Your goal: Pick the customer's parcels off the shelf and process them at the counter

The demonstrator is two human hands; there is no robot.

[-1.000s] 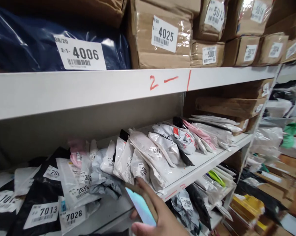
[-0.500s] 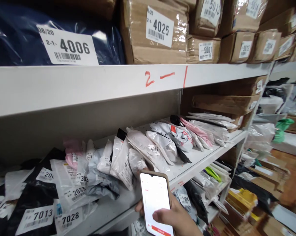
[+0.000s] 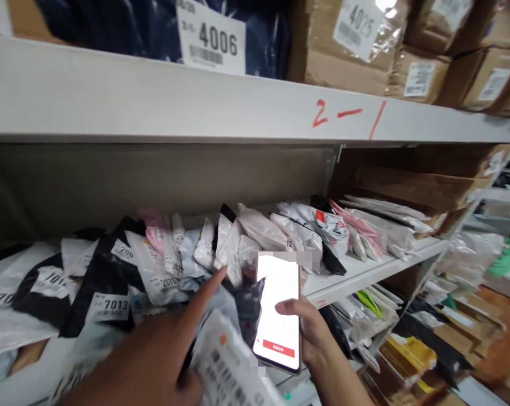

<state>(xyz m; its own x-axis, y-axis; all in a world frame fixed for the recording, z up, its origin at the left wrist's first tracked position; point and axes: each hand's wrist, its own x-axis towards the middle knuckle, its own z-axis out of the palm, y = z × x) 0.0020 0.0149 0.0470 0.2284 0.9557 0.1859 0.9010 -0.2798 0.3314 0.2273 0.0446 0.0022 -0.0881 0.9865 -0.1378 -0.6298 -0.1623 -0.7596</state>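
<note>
My right hand point(image 3: 312, 330) is wrapped around a smartphone point(image 3: 276, 316), its thumb over the lit white screen, which has a red bar at the bottom. At the lower left is my left hand point(image 3: 166, 344), blurred, with its index finger stretched toward the shelf. Its thumb is against a grey plastic parcel bag point(image 3: 233, 366) with a white barcode label, which it appears to grip. Part of that grip is hidden. Behind the hands, white, grey, black and pink parcel bags point(image 3: 229, 248) lean in a row on the shelf point(image 3: 365, 265).
Above runs a white shelf beam point(image 3: 196, 96) marked "2-1" in red, with labelled cardboard boxes point(image 3: 356, 39) and a dark blue package point(image 3: 153, 34) on it. More bags point(image 3: 352, 316) lie on a lower shelf. Parcels point(image 3: 441, 332) are piled on the floor at the right.
My left hand has come into view at the lower left with a grey labelled parcel bag. The view has shifted left, so the shelf contents appear further right. The phone remains in my right hand.
</note>
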